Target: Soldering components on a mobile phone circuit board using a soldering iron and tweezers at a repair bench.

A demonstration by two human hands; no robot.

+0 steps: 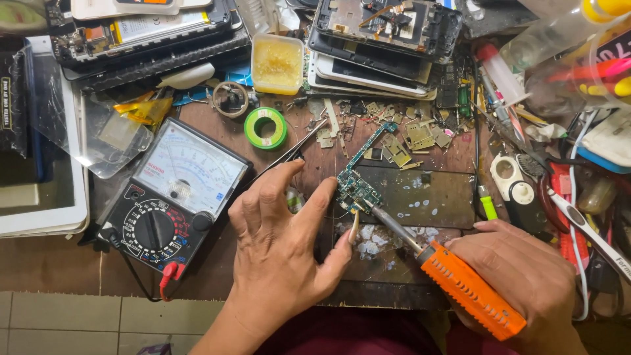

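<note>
My right hand [526,276] grips an orange-handled soldering iron [470,289]; its metal tip touches a small green circuit board [358,190] lying on the dark work mat [434,197]. My left hand [279,246] hovers beside the board with fingers spread, and its index finger reaches to the board's left edge. Whether the thumb and finger pinch something thin I cannot tell. Tweezers [292,151] lie just beyond the left hand.
An analog multimeter [174,197] with red and black leads sits at the left. A green tape roll [265,127], a flux tub [277,63], stacked phone frames [388,33], loose metal shields [407,141], tools and cables crowd the bench's back and right.
</note>
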